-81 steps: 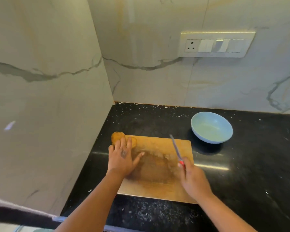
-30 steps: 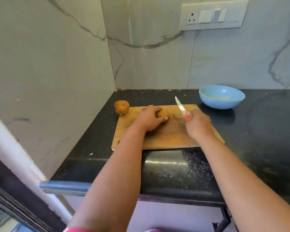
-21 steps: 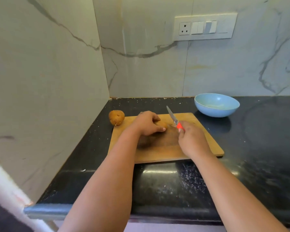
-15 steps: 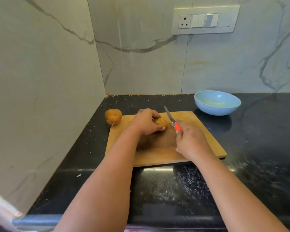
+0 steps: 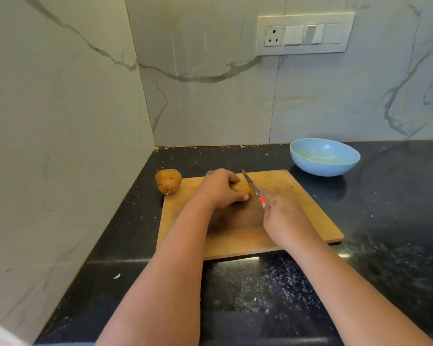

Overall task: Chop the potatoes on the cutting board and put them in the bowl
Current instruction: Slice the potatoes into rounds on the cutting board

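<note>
A wooden cutting board point(image 5: 308, 211) lies on the black counter. My left hand point(image 5: 220, 189) curls over a brown potato point(image 5: 243, 189) near the board's far edge and holds it down. My right hand point(image 5: 283, 218) grips a knife point(image 5: 251, 186) by its red handle; the blade rests against the potato's right side, tip pointing away from me. A second whole potato point(image 5: 168, 181) sits at the board's far left corner, partly off it. A light blue bowl point(image 5: 324, 156) stands behind the board to the right; nothing shows inside it.
The counter point(image 5: 385, 221) meets marble walls at the left and back, forming a corner. A switch and socket panel point(image 5: 305, 33) is on the back wall. Pale specks are scattered on the counter in front of the board.
My left hand moved from the board's far left corner to the middle with a potato under it. The knife came up against that potato's right side. The camera view shifted.
</note>
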{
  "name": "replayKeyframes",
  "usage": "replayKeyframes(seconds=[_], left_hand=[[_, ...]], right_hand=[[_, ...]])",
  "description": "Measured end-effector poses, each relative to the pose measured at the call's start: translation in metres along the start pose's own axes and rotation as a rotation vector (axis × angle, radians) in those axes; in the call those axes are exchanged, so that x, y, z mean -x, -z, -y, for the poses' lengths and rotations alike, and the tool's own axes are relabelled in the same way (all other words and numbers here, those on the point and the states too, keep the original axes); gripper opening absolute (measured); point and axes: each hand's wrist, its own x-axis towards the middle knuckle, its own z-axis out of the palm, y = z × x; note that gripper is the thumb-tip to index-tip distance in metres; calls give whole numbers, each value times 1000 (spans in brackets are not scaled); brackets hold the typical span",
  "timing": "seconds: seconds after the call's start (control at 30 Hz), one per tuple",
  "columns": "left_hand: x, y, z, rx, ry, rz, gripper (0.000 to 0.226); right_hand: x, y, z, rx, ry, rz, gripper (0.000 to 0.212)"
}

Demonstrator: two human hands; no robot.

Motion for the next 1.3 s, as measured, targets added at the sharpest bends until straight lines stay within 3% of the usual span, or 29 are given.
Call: replayKeyframes(seconds=[0.3,0.43,0.5,0.7,0.97,1.1,1.3], left_hand=[[2,0,1,34,9,-29,63],[2,1,4,90,26,-17,62],[1,2,6,97,25,1,63],[2,4,4,22,9,50,67],[5,6,0,15,3,37,62],[4,6,0,13,9,30,61],[3,4,-2,9,4,-6,59]], right_hand=[[-17,10,24,195,32,125,18],[-9,21,14,234,18,269,28],[0,32,5,126,3,319,32],[0,53,-3,-140,48,3,25],[3,26,4,-58,79,99,43],[2,24,8,-33,46,114,40],[-19,23,20,227,74,170,33]])
